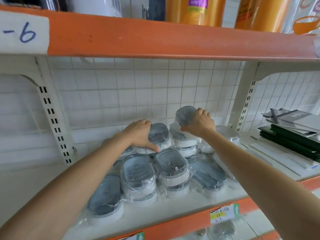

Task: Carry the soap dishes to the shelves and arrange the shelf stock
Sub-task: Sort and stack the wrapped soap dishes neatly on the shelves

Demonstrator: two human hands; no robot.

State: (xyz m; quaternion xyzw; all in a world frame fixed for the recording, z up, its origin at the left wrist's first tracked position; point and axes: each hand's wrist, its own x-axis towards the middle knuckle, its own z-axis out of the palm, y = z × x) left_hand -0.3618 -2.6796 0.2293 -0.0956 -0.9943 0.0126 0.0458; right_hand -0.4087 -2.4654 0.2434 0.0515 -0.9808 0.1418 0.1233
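Observation:
Several grey-and-white soap dishes wrapped in clear plastic lie piled on the white shelf (pixel 173 212). My left hand (pixel 138 134) rests flat on one dish (pixel 158 132) in the back row, thumb pointing right. My right hand (pixel 200 122) grips a tilted dish (pixel 184 115) on top of a stack at the back right. In front lie more dishes, one at the left edge (pixel 105 198), one in the middle (pixel 170 163) and one at the right (pixel 207 175).
A white wire-grid back panel (pixel 138 94) closes the shelf. An orange shelf edge (pixel 155 40) runs overhead, with orange bottles (pixel 195 9) above it. Dark and white flat packs (pixel 290 134) are stacked on the right. A price label (pixel 223 213) sticks to the front rail.

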